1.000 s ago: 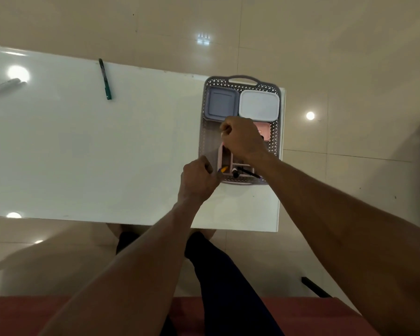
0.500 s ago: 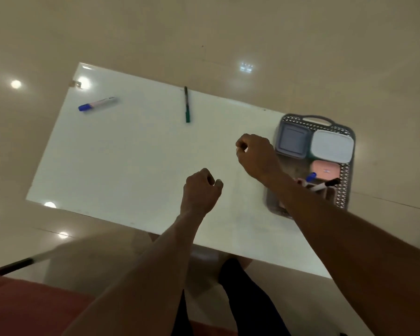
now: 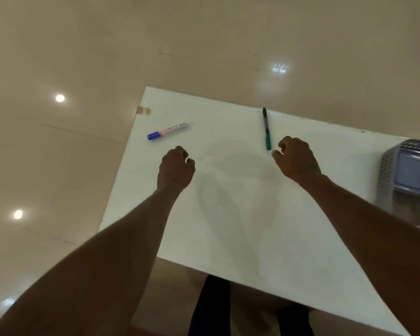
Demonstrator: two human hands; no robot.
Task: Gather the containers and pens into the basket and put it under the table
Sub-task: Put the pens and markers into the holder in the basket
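A green pen (image 3: pixel 266 128) lies on the white table (image 3: pixel 240 226) near its far edge. A white marker with a blue cap (image 3: pixel 166 131) lies near the table's far left corner. My right hand (image 3: pixel 295 159) hovers just right of the green pen's near end, fingers loosely curled and holding nothing. My left hand (image 3: pixel 176 167) is curled into a loose fist below the blue-capped marker, also holding nothing. The grey perforated basket (image 3: pixel 386 175) sits at the right edge of the view, with a blue-grey lidded container (image 3: pixel 414 169) inside it. Most of the basket is cut off.
Glossy beige floor tiles surround the table, with light reflections on them. The table's left edge and near edge are in view. My dark trouser legs (image 3: pixel 211 309) show below the near edge. A small tan tab (image 3: pixel 143 110) sits at the far left corner.
The view swung left, so the basket slid to the right edge. Both hands left the basket and moved left across the table, the right toward the green pen, the left toward the blue-capped marker.
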